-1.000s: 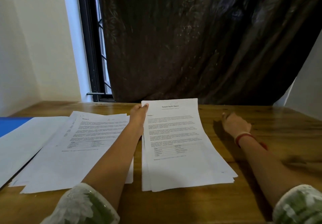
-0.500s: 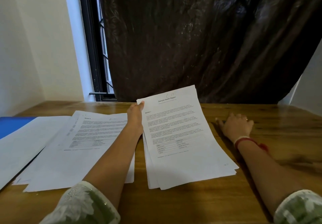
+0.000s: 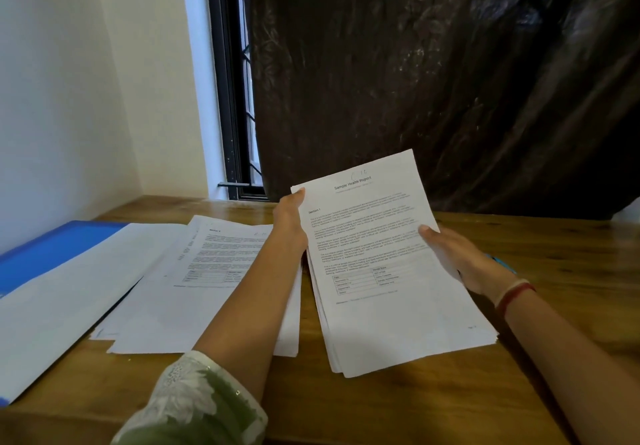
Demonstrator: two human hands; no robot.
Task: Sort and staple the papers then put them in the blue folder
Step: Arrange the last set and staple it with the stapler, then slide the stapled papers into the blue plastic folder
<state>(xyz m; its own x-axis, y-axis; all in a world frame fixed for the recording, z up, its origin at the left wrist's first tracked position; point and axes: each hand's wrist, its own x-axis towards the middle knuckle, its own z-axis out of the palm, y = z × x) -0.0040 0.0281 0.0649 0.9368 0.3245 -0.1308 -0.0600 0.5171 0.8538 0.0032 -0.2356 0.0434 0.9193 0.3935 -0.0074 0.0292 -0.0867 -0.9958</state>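
Wooden table [image 3: 433, 406] surface filled the lower frame, with a dark curtain [image 3: 433, 74] behind its far edge and a barred window [image 3: 239, 115] left of the curtain.

Both hands held the stack of papers [image 3: 388, 306] over the middle of the table. The left hand [image 3: 289, 218] gripped the stack's far left corner, thumb on the top sheet. The right hand [image 3: 460, 257] gripped the right edge, thumb on top and fingers underneath. The stack was tilted, far end raised, and its near end lay low toward the near edge of the table. Its white sheets were slightly fanned at the near end. The top sheet carried the heading "Sample Health Report", paragraphs of print and a small table.

A second stack [image 3: 194, 292] of printed white sheets lay flat just left of the left forearm. The blue folder [image 3: 48, 254] lay at the left edge of the table, partly covered by a blank white sheet [image 3: 69, 302].
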